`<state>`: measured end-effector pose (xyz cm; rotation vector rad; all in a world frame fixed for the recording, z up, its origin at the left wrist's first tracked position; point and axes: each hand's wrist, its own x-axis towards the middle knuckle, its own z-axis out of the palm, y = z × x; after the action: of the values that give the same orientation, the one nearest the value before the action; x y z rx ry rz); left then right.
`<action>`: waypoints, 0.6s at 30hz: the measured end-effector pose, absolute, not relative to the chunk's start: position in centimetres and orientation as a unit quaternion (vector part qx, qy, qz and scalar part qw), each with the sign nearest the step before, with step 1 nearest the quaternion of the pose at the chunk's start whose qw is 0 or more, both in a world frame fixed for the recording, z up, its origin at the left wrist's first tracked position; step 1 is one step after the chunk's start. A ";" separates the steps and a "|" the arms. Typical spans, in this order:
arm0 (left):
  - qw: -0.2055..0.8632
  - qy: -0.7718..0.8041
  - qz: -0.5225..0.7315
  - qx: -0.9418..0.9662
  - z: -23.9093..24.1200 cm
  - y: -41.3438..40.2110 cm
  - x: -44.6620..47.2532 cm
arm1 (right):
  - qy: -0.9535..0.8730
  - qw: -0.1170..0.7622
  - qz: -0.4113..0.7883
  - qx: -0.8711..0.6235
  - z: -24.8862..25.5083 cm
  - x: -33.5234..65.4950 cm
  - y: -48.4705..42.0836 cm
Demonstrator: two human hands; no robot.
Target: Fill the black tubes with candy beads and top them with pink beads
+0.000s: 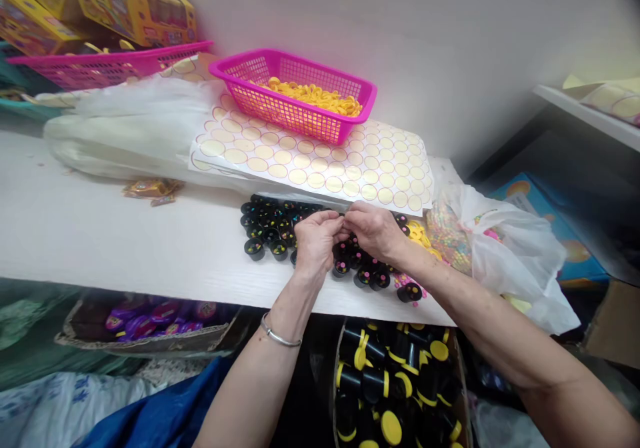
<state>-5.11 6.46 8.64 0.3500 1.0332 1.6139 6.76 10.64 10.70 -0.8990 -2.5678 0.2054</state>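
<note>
Over the white table, my left hand and my right hand meet fingertip to fingertip. Both are closed in a pinch, and whatever sits between the fingers is too small or hidden to name. Beneath and around them stand several small black cups with coloured bits inside. More black cups, some with pink pieces, are close under my right hand. One black cup lies tipped near the table's front edge, beside scattered pink beads. Yellow rings lie right of my right hand.
Behind the cups, a pink basket of yellow pieces rests on sheets of round stickers. A bag of coloured beads sits at right. Below the table edge are boxes of yellow-capped black containers and purple packages.
</note>
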 end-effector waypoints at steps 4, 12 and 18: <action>0.566 0.435 0.685 0.143 8.8 6.7 -6.1 | -0.936 0.141 0.029 -0.320 11.9 6.1 11.3; 0.520 0.401 0.752 0.056 8.3 7.8 -9.6 | -0.896 0.196 0.144 -0.372 9.7 7.3 14.4; 0.543 0.379 0.748 0.039 8.3 8.0 -9.2 | -0.934 0.056 0.073 -0.345 8.9 6.4 13.6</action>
<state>-9.25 8.00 8.30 0.0929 0.9004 1.7766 6.40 13.60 8.88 -1.0455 -2.8348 0.2222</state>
